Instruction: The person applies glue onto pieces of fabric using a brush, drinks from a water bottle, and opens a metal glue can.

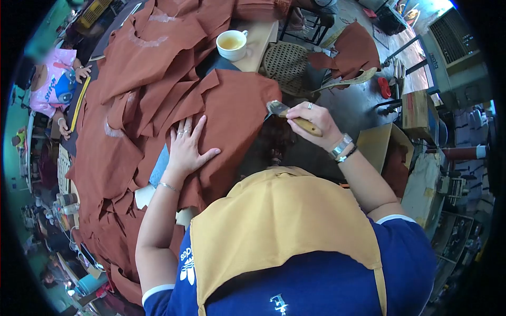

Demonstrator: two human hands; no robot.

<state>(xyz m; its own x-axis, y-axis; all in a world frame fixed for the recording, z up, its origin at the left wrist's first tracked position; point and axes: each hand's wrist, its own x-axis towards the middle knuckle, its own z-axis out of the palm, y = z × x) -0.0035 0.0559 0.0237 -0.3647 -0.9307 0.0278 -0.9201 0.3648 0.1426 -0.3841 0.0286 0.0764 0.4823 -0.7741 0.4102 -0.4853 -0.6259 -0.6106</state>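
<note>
My left hand (186, 150) lies flat with fingers spread on a reddish-brown piece of leather or cloth (237, 102). In my right hand (316, 124) is a flat paintbrush (304, 125), held by its wooden handle. Its pale-tipped bristles meet the right edge of the brown piece. Beyond my hands stands a white cup (231, 46) holding a yellowish substance. More brown pieces (153, 68) lie heaped to the left, a few with whitish smears near their cut edges.
A woven-seat chair (284, 60) stands past the table edge, near another brown piece (356, 50). Cardboard boxes (419, 116) are at the right. At far left, a person in a pink shirt (52, 84) has hands near a yellow ruler (80, 104).
</note>
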